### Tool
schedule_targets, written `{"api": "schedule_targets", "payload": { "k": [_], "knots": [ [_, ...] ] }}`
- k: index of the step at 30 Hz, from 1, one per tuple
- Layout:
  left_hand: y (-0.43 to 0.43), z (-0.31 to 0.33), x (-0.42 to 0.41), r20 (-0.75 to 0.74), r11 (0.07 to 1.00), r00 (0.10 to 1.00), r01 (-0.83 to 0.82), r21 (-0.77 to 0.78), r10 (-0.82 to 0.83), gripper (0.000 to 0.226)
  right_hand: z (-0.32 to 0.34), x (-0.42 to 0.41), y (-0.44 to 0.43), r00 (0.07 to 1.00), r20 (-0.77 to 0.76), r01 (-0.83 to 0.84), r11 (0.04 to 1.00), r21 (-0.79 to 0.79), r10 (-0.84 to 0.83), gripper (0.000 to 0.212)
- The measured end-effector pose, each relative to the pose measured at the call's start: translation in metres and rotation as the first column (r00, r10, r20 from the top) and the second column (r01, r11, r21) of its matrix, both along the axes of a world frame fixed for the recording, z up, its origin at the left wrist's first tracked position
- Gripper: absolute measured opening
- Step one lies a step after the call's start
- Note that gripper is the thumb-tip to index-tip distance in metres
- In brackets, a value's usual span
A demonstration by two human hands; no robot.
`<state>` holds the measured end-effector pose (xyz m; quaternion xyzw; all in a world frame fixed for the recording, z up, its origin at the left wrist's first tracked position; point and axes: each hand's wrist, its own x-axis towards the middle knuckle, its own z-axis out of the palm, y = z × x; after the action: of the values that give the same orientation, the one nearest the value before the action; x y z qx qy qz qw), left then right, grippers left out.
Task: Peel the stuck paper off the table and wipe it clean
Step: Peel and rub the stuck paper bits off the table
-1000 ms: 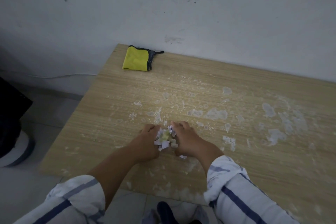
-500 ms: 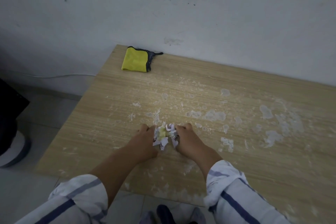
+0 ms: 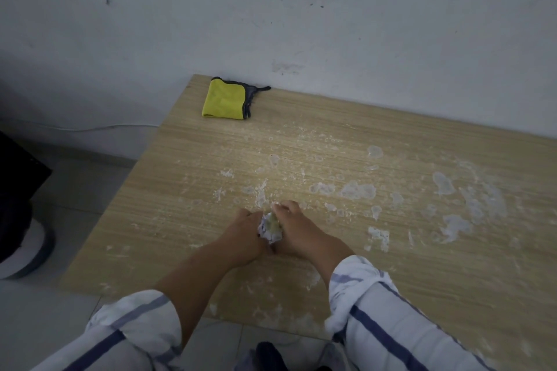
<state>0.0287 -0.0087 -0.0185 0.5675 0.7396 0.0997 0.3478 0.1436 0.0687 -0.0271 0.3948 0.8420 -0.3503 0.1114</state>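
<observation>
A small heap of torn white and yellowish paper scraps [image 3: 270, 228] lies near the middle of the wooden table [image 3: 187, 211]. My left hand [image 3: 241, 235] and my right hand [image 3: 297, 230] press against it from either side, fingers curled round the scraps, heels of the hands touching. White patches of stuck paper residue [image 3: 358, 190] are scattered across the tabletop, thickest at the right. A folded yellow cloth [image 3: 224, 100] with a dark edge lies at the table's far left corner by the wall.
The grey wall [image 3: 301, 24] runs along the table's far edge. The table's left edge drops to a tiled floor [image 3: 75, 190], where a white cable and a dark object with a light base [image 3: 18, 220] sit at the far left.
My hands have closed together, squeezing the spread scraps into a tighter clump between them. The cloth has not moved.
</observation>
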Motion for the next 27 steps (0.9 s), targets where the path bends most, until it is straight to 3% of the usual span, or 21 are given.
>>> {"api": "schedule_targets", "payload": {
  "k": [3,7,13,18,27],
  "knots": [
    [-0.001,0.0,0.003,0.016,0.994,0.995,-0.099,0.053,0.098,0.023,-0.006,-0.001,-0.005,0.996,-0.078,0.035,0.999,0.023,-0.033,0.066],
    [0.004,-0.01,0.006,0.045,0.957,0.959,-0.283,0.056,0.281,0.019,-0.013,-0.001,-0.01,0.99,-0.138,0.02,0.995,0.099,-0.006,0.059],
    [0.007,-0.012,0.008,0.12,0.924,0.917,-0.382,-0.011,0.381,0.02,-0.022,-0.006,-0.02,0.977,-0.212,0.051,0.982,0.182,-0.012,0.03],
    [0.0,-0.014,0.003,0.33,0.846,0.787,-0.528,-0.077,0.522,0.035,-0.025,-0.008,-0.022,0.965,-0.254,0.113,0.978,0.173,-0.066,0.033],
    [0.006,-0.009,-0.002,0.51,0.795,0.648,-0.593,-0.129,0.566,0.03,-0.014,-0.003,-0.015,0.936,-0.311,0.218,0.966,0.136,-0.167,0.027]
  ]
}}
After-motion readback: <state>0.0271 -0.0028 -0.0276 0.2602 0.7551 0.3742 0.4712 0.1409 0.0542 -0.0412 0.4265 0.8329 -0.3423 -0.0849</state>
